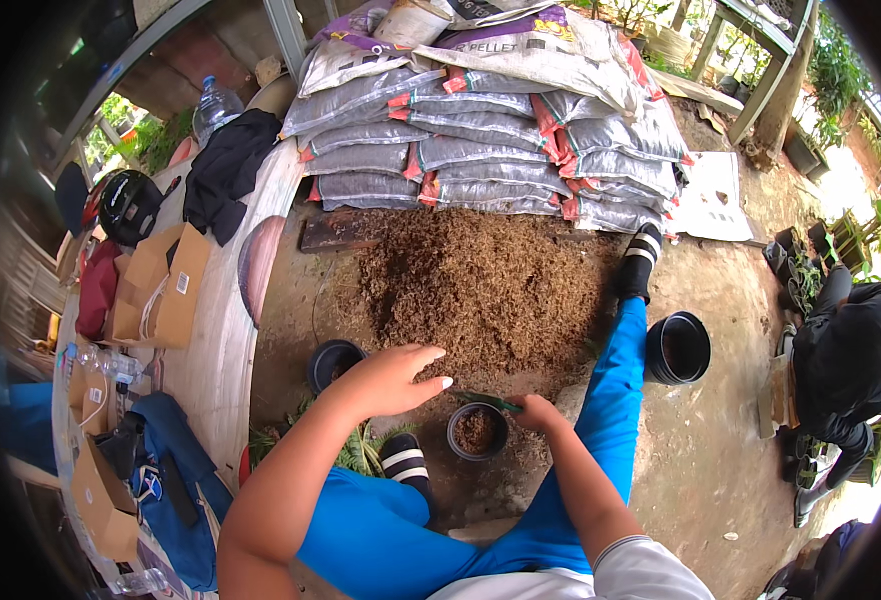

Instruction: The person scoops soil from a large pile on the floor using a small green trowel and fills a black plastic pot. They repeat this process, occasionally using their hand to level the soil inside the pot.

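My right hand [539, 415] grips the handle of a green hand trowel [489, 400], whose blade points left across the far rim of a small black plant pot [452, 439]. Brown, crumbly potting mix [476, 430] partly fills that pot, which stands on the ground between my legs. My left hand [395, 381] hovers to the pot's upper left, empty, with thumb and fingers spread. Beyond both hands lies a broad heap of brown, fibrous growing medium [485, 292]. Partly hidden behind my left forearm is another black pot [332, 361].
Stacked grey sacks [485, 150] rise behind the heap. Nested black pots [679, 349] stand right of my outstretched leg. On the left, a long table [219, 300] bears cardboard boxes [163, 292], a helmet [129, 206] and a blue bag [178, 495]. A person [849, 360] bends among plants at right.
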Demonstrator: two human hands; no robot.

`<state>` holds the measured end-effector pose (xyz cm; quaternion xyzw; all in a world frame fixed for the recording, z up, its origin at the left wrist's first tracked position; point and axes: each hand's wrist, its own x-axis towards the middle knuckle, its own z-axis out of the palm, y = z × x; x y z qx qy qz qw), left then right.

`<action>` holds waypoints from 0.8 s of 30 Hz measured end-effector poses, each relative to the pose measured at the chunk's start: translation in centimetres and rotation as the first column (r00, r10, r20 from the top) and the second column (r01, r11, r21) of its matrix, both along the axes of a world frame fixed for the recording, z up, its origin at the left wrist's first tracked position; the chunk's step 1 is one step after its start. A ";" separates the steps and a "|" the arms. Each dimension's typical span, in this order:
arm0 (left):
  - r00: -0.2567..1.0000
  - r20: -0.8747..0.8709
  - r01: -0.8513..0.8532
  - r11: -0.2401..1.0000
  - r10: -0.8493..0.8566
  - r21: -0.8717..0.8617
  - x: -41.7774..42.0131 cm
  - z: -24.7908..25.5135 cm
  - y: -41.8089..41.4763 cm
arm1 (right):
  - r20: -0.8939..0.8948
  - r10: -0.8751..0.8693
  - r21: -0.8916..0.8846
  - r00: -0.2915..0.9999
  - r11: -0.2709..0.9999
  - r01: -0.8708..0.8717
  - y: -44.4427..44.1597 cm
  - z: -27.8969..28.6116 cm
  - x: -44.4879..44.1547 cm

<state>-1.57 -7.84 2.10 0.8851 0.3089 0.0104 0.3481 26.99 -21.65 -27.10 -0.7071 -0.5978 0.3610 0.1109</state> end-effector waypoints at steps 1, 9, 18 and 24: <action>1.000 0.012 0.004 1.000 -0.004 0.005 0.1 -0.3 0.0 | 0.051 0.035 -0.007 0.998 0.999 -0.035 -0.2 -0.1 -0.1; 0.999 -0.045 -0.012 0.998 0.009 -0.067 0.6 0.0 -0.2 | 0.100 -0.403 0.066 0.910 0.915 0.398 1.1 2.1 -0.4; 1.000 -0.006 0.009 0.999 -0.009 -0.035 0.6 -0.5 -0.1 | 0.051 -0.369 -0.133 0.928 0.919 0.372 -1.0 -1.7 -0.8; 1.000 -0.019 0.005 0.999 -0.006 -0.050 0.3 -0.3 -0.1 | 0.053 -0.148 -0.237 0.988 0.959 0.157 -0.8 -3.7 0.2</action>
